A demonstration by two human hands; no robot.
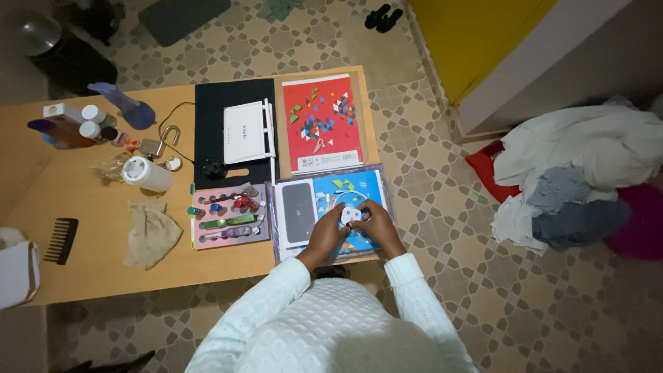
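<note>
Both of my hands meet over a blue book [359, 190] at the table's near right corner. My left hand [326, 233] and my right hand [378, 225] together grip a small white plug-like charger [349, 215]. A thin white cable [345, 197] loops from it across the book. Just left of my hands a dark phone [298, 211] lies flat on the same book. I wear white knitted sleeves.
On the wooden table [103, 269]: a red book [323, 123], a white router [244, 132] on a black pad, a pink tray [228, 215] of small items, a cloth [149, 235], a black comb [61, 240], bottles and a padlock. Laundry pile [580, 173] on the tiled floor at right.
</note>
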